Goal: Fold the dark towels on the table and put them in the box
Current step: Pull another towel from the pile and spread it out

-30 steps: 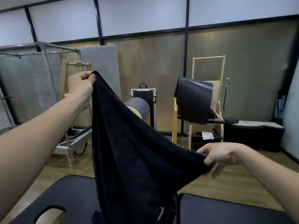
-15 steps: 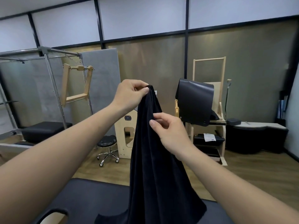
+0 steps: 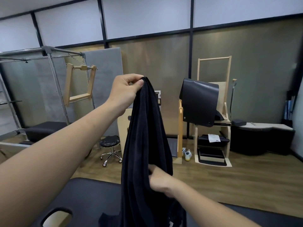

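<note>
Left hand (image 3: 125, 90) pinches the gathered top of the dark towel (image 3: 144, 145); right hand (image 3: 159, 181) has slid from top to mid-length, gripping there, likely setting up the next fold.

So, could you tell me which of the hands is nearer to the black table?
Right. The right hand pinches the dark towel low, just above the black table; the left hand holds the towel's top, well above it.
</note>
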